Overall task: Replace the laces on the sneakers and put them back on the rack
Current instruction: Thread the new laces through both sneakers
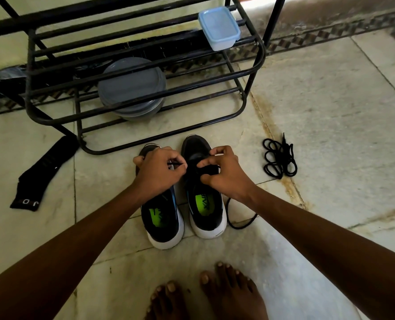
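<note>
Your left hand [159, 172] pinches the black lace [176, 163] by its tip; your right hand [225, 175], fingers curled, grips the right sneaker [207, 211] at the eyelets.

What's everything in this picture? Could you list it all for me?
sneakers: two, black with white soles and green insoles, side by side on the floor before the rack
lace: one, black, on the right-hand sneaker, tail on the floor beside it
lace bundle: one, black, floor right of the sneakers
shoe rack: one, black metal, behind the sneakers
round containers: a stack, grey, lower rack shelf
lidded box: one, pale blue, upper shelf
sock: one, black, floor at left
left hand: pinches the lace tip
right hand: grips that sneaker's upper
bare feet: two, bottom edge
</note>
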A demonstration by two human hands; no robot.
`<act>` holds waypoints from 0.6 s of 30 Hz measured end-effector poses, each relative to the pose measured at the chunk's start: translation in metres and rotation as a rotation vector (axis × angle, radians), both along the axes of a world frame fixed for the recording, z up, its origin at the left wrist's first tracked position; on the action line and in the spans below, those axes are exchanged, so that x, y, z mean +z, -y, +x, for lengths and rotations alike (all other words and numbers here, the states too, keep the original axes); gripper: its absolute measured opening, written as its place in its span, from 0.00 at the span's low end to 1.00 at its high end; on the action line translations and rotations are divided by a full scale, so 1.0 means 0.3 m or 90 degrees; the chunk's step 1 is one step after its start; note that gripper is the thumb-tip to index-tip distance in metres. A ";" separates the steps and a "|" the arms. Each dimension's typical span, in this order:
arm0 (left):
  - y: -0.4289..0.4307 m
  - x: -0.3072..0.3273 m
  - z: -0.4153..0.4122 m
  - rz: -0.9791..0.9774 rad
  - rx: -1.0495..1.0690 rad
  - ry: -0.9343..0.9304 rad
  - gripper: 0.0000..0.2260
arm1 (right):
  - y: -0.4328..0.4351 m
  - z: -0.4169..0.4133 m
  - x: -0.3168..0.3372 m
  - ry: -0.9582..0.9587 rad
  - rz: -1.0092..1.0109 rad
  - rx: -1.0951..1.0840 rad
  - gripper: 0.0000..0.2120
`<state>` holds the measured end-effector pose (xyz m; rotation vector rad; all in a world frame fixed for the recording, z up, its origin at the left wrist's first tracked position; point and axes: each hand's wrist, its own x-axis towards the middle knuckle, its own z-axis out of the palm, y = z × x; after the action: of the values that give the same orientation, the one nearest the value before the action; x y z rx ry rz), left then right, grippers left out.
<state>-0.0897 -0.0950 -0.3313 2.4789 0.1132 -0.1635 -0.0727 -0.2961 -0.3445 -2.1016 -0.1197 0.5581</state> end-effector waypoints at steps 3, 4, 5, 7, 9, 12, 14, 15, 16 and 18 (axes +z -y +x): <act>0.004 -0.008 -0.001 -0.006 -0.007 -0.025 0.08 | -0.003 0.003 0.010 0.008 -0.021 0.030 0.15; 0.006 -0.010 -0.002 -0.004 -0.014 -0.026 0.07 | -0.004 0.005 0.010 0.009 -0.030 0.036 0.15; 0.006 -0.018 -0.002 0.002 -0.017 -0.023 0.06 | -0.005 0.007 0.009 0.010 -0.039 0.041 0.15; 0.004 -0.026 0.000 0.015 -0.013 -0.012 0.07 | -0.006 0.012 0.008 0.014 -0.055 0.052 0.16; 0.001 -0.036 0.003 0.019 -0.009 -0.005 0.08 | -0.008 0.014 0.008 0.016 -0.063 0.061 0.17; 0.009 -0.038 0.001 0.065 -0.017 -0.001 0.06 | -0.008 0.017 0.010 0.011 -0.061 0.071 0.17; 0.019 -0.037 -0.002 0.103 -0.021 0.012 0.03 | -0.007 0.020 0.009 0.013 -0.064 0.076 0.18; 0.023 -0.036 -0.004 0.112 -0.023 0.019 0.02 | -0.006 0.021 0.009 0.017 -0.067 0.079 0.18; 0.027 -0.035 -0.005 0.118 -0.023 0.019 0.02 | -0.006 0.022 0.009 0.022 -0.070 0.084 0.18; 0.032 -0.032 -0.006 0.121 -0.021 0.015 0.02 | -0.007 0.025 0.004 0.027 -0.079 0.095 0.18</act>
<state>-0.0914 -0.1046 -0.3410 2.6725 0.0809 -0.1438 -0.0652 -0.2941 -0.3432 -2.2383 -0.2737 0.6232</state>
